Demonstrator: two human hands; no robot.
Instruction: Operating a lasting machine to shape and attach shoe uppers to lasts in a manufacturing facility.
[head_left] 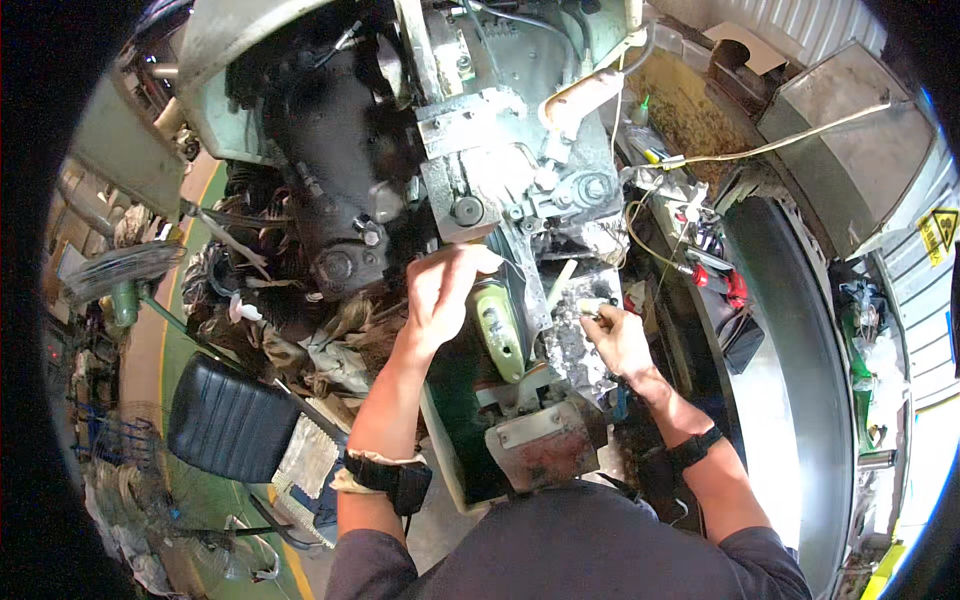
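Observation:
My left hand (440, 295) is closed in a pinch at the front of a metal machine head (480, 190). What it holds, if anything, is too small to make out. Just right of these fingers is a long green machine cover (499, 325) with a rounded lower end. My right hand (618, 345) grips a small pale cylindrical piece (594, 306) between thumb and fingers. It hovers over a grey, debris-covered metal surface (570, 350). A pale flat strip (561, 284) leans between the green cover and that piece.
A black padded chair (228, 418) stands at the left, near a fan (122, 275). Red-handled tools (722, 285) lie on the right, beside a long curved dark trough edge (790, 330). A reddish-grey metal housing (545, 445) sits close to my body. A loose cable (790, 137) crosses the upper right.

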